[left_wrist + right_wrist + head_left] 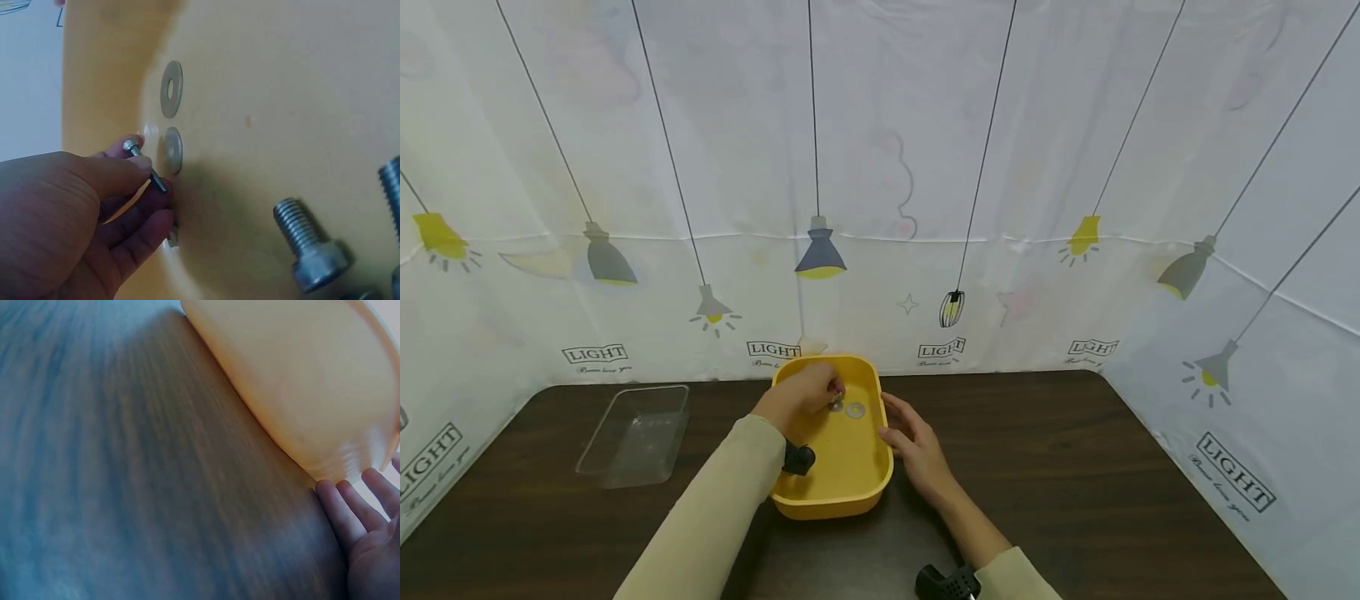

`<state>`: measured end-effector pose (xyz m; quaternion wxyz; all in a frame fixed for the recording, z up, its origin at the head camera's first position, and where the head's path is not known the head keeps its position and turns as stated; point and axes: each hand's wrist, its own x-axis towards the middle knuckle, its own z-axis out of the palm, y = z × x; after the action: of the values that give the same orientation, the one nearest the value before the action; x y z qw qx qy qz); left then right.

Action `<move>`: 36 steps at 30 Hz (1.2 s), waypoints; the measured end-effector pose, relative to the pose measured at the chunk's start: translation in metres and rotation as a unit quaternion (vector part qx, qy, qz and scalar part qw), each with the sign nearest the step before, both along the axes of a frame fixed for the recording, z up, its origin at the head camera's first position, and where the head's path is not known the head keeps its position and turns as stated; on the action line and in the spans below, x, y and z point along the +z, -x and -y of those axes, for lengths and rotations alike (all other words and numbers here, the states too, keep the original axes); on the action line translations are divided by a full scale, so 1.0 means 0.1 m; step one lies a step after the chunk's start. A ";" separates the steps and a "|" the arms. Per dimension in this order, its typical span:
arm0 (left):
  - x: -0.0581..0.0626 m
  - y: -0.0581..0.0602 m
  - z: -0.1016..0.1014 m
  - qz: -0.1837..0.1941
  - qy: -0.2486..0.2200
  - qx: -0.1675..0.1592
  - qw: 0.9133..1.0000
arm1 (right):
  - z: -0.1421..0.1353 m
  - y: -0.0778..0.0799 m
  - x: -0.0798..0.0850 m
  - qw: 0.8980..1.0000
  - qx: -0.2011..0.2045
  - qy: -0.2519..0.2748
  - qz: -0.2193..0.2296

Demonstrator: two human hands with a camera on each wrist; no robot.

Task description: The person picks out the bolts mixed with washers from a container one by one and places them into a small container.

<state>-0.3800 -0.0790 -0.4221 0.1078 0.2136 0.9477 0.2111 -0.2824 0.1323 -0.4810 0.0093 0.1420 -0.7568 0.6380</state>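
Note:
A yellow plastic bin (842, 467) stands on the table. My left hand (805, 390) reaches inside it and pinches a small socket-head screw (147, 165) between thumb and fingers. Close to the fingertips, two flat washers (172, 89) lie on the bin floor. Part of a small metal piece (172, 236) shows behind the fingers. Thicker bolts (312, 250) lie farther off in the left wrist view. My right hand (921, 450) rests against the bin's right side, its fingers (340, 512) fairly straight along the outer wall.
A clear plastic box (655, 442) stands left of the bin on the dark wood table (1075, 500). Behind the table hangs a white curtain (880, 167) printed with lamps. My left sleeve (715, 500) crosses in front of the bin's left edge.

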 end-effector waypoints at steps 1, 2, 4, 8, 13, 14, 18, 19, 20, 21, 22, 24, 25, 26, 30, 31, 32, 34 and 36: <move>0.02 -0.01 0.01 -0.001 -0.001 -0.001 1.000 | 0.00 0.00 0.00 1.000 0.000 0.000 0.000; 0.03 -0.03 0.01 -0.005 0.001 -0.003 1.000 | 0.01 0.00 0.00 1.000 -0.001 0.000 -0.001; 0.06 -0.06 0.03 -0.006 0.001 -0.003 1.000 | 0.02 0.00 -0.01 1.000 -0.006 -0.001 0.003; 0.09 -0.10 0.08 -0.004 0.009 0.002 1.000 | 0.03 -0.01 -0.02 1.000 -0.006 -0.001 0.011; 0.12 -0.12 0.18 -0.021 0.018 0.007 1.000 | 0.03 0.00 -0.02 1.000 0.001 0.003 0.006; 0.13 -0.12 0.19 -0.024 0.015 0.005 1.000 | 0.03 0.00 -0.02 1.000 0.001 0.003 0.005; 0.17 -0.18 0.24 -0.004 -0.019 0.008 1.000 | 0.01 0.00 -0.02 1.000 0.001 -0.004 0.003; 0.19 -0.20 0.26 0.001 -0.030 0.011 0.999 | 0.01 0.00 -0.02 1.000 0.003 -0.004 0.003; 0.21 -0.23 0.27 0.004 -0.039 0.015 0.999 | 0.01 0.00 -0.02 1.000 0.004 -0.004 0.004; 0.23 -0.25 0.29 0.008 -0.047 0.019 0.999 | 0.01 0.00 -0.02 1.000 0.005 -0.005 0.004; 0.25 -0.28 0.30 0.008 -0.051 0.021 0.998 | 0.01 0.00 -0.02 1.000 0.005 -0.006 0.004; 0.28 -0.32 0.33 0.009 -0.059 0.027 0.998 | 0.00 0.00 -0.02 1.000 0.006 -0.007 0.002; 0.30 -0.34 0.35 0.009 -0.063 0.032 0.997 | 0.00 0.00 -0.02 1.000 0.005 -0.009 0.002; 0.31 -0.35 0.37 0.009 -0.066 0.039 0.997 | 0.00 0.00 -0.02 1.000 0.005 -0.011 0.002; 0.34 -0.42 0.49 -0.002 -0.084 0.078 0.993 | 0.00 0.01 -0.02 1.000 0.005 -0.011 0.002; 0.34 -0.45 0.52 -0.010 -0.088 0.087 0.992 | 0.00 0.01 -0.02 1.000 0.006 -0.009 0.002; 0.34 -0.47 0.56 -0.018 -0.094 0.095 0.991 | 0.00 0.01 -0.02 1.000 0.008 -0.007 0.001; 0.33 -0.54 0.64 -0.035 -0.104 0.104 0.989 | 0.00 0.01 -0.03 1.000 0.011 -0.005 0.002; 0.33 -0.61 0.72 -0.044 -0.117 0.111 0.986 | 0.01 0.01 -0.03 1.000 0.013 -0.003 0.001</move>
<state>-0.3189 -0.1508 -0.3892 0.0157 0.1273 0.9382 0.3213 -0.2831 0.1316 -0.4836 -0.0002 0.1511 -0.7567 0.6360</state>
